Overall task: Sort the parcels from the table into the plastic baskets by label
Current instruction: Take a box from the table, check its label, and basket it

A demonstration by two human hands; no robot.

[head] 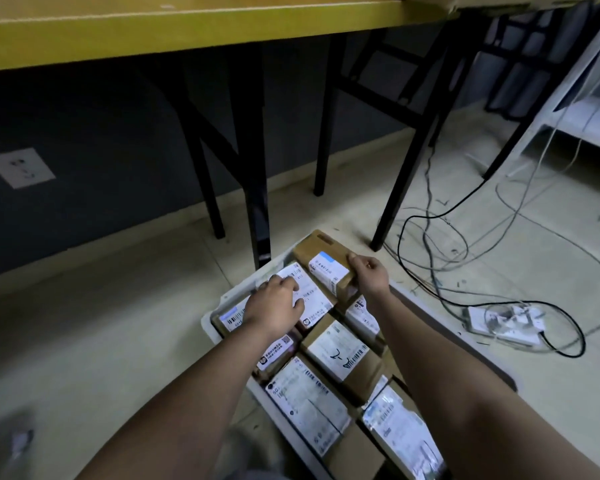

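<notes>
- Both forearms reached down from the near edge of the picture into a grey plastic basket (219,299) on the floor, packed tight with cardboard parcels, labels up, presumably so each could be read at a glance.
- At the basket's left side, the left hand (278,303) lay flat with fingers spread and fairly straight on a white-labelled parcel (309,289), gripping nothing; it looked like a press to seat the parcel level or hold its neighbours still.
- Toward the basket's far corner, the right hand (369,273) had its fingers curled over the right edge of a brown box (326,261) with a blue-topped label; the box sat tilted, its far end above the rim, so by my reading it was being fitted into the last gap.
- Near the basket's near edge, more labelled parcels (336,351) lay side by side, touching.
- Pale tiled floor carried the basket; a dark wall with a white socket (20,167) stood at the left.
- Above, the yellow table (187,32) on black legs showed no parcels in view.
- Right of the basket, loose cables (430,216) ran to a power strip (503,323).
</notes>
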